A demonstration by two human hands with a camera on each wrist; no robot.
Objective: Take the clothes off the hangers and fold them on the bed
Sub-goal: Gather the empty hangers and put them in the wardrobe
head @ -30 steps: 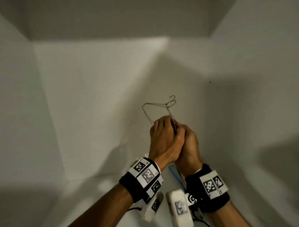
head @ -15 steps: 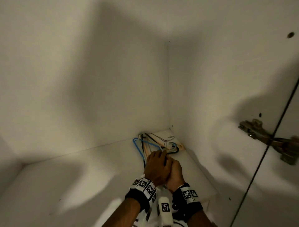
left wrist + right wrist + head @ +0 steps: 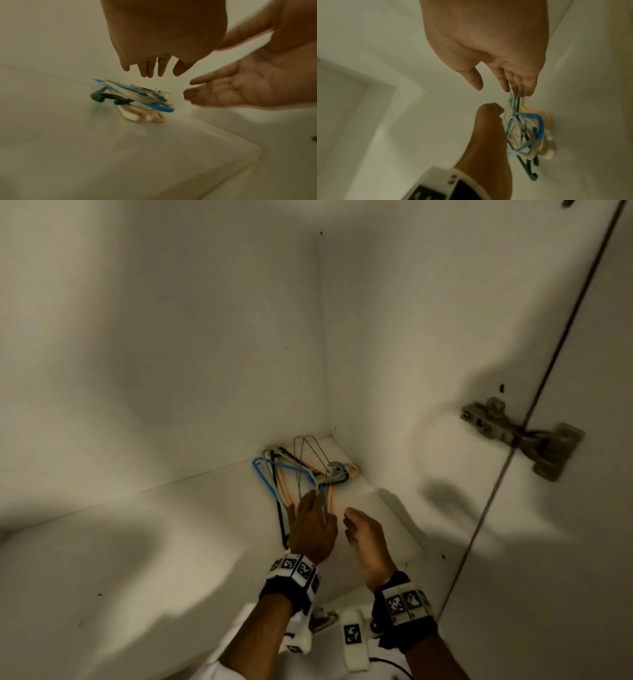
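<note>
Several thin wire and coloured plastic hangers [image 3: 301, 470] lie tangled in a smooth white cupboard corner [image 3: 346, 446]; left hand [image 3: 310, 530] and right hand [image 3: 364, 534] hover open-fingered, gripping nothing.

Dim white cupboard walls [image 3: 171, 354], shelf [image 3: 137, 542], and a door hinge [image 3: 520, 436].

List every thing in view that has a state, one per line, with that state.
Pile of hangers: bare of clothes, lying flat in the shelf's back corner.
Wire hanger: on top of the pile.
Left hand: fingers straight, over the pile's near end; whether it touches, I cannot tell.
Right hand: open, palm empty, beside the pile.
Cupboard door: open.
</note>
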